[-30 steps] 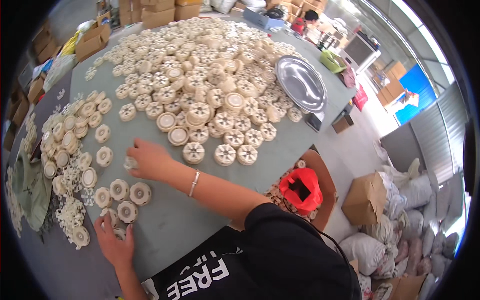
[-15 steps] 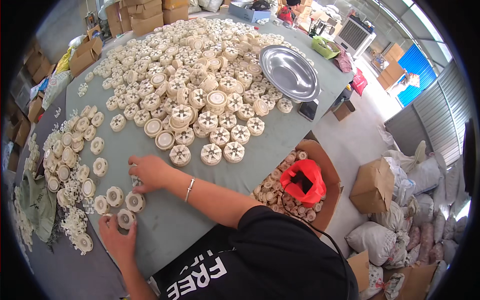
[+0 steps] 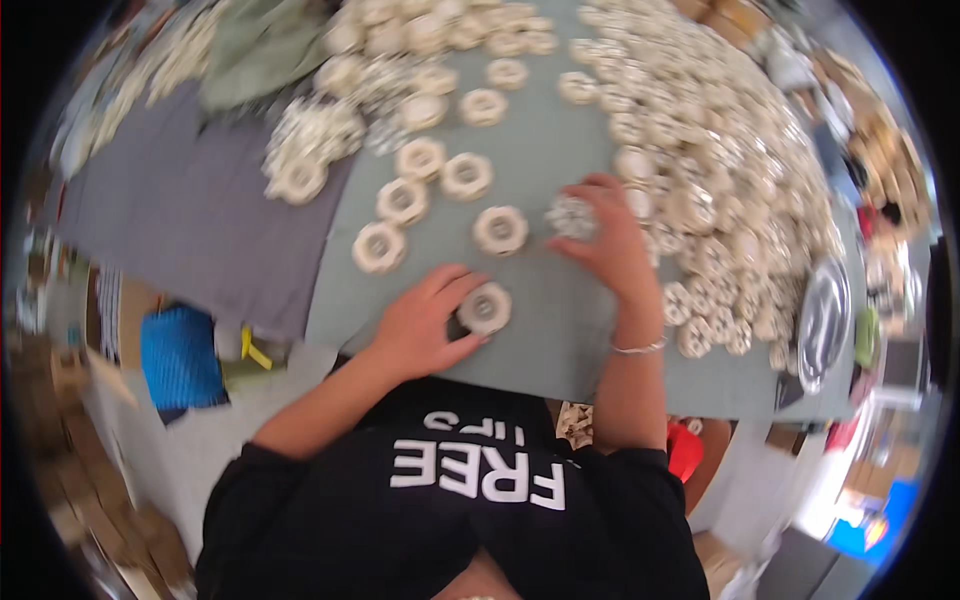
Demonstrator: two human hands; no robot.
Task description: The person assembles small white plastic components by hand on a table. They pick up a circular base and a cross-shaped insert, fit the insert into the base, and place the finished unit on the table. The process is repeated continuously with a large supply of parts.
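Observation:
My left hand [image 3: 420, 328] grips a cream round disc [image 3: 487, 308] with a dark hole, lying near the front edge of the grey-green table [image 3: 560, 340]. My right hand [image 3: 612, 245], with a thin bracelet at the wrist, has its fingertips closed on a white toothed piece [image 3: 572, 216] on the table. A loose row of similar cream discs [image 3: 500, 230] lies just beyond both hands. To the right of my right hand spreads a dense mass of the same discs [image 3: 700, 160].
A round metal tray [image 3: 825, 320] sits at the table's right end. A grey cloth [image 3: 200, 220] covers the left part, with a green cloth [image 3: 265, 45] beyond it. A blue basket [image 3: 180, 355] stands on the floor at left, and a red object [image 3: 685, 450] lies below the table edge.
The view has swung round, so the disc pile now lies to the right. My left hand has taken hold of a disc near the table edge. My right hand now rests on a white toothed piece.

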